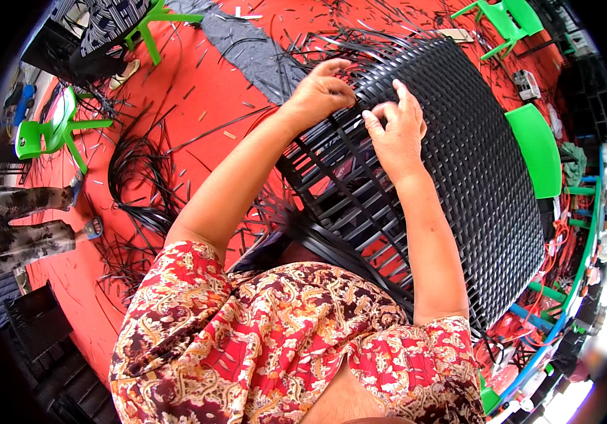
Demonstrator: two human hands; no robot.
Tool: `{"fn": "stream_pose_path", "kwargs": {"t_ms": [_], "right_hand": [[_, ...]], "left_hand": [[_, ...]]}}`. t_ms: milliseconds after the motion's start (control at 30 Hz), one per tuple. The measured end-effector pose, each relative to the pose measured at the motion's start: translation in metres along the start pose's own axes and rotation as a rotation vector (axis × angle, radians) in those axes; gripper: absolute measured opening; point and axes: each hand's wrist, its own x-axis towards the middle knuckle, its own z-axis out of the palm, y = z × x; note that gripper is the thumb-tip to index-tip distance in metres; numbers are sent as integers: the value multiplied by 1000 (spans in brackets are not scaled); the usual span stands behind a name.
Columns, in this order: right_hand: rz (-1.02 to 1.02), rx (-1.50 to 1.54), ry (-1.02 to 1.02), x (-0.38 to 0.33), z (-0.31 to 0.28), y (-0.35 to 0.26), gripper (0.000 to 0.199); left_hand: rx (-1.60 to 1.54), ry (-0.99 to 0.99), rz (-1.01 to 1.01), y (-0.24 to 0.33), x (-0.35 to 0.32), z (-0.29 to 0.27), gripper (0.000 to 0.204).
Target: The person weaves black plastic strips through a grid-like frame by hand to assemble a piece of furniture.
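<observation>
A panel of glossy black woven strips (462, 141) on a slatted frame stands before me, its weave dense on the right. On the left, the weave gives way to bare bars and loose crossing strips. At the far edge of this gap, my left hand (319, 93) has its fingers curled, the tips at a black plastic strip (346, 138). My right hand (398, 133) is over the edge of the dense weave, thumb and forefinger apart, the other fingers bent; no strip shows in it. A bundle of long black strips (339, 244) lies across the near end, by my body.
Strip scraps litter the red floor (197, 148), with a tangled heap of strips (141, 177) at left. Green plastic chairs (537, 152) stand right and left. Another person's legs (31, 226) show at far left. A grey cloth (243, 53) lies beyond the panel.
</observation>
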Motion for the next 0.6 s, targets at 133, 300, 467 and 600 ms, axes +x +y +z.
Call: {"fn": "stream_pose_path", "kwargs": {"t_ms": [133, 300, 467, 600], "right_hand": [[-56, 60, 15, 14, 4, -4, 17], [52, 126, -110, 33, 24, 9, 20], [75, 93, -226, 40, 16, 5, 24], [37, 29, -283, 44, 15, 4, 27]], "left_hand": [[-109, 128, -45, 10, 1, -27, 10], [-243, 61, -291, 12, 3, -20, 18], [-219, 1, -542, -18, -4, -21, 23], [-364, -38, -591, -14, -3, -14, 18]]}}
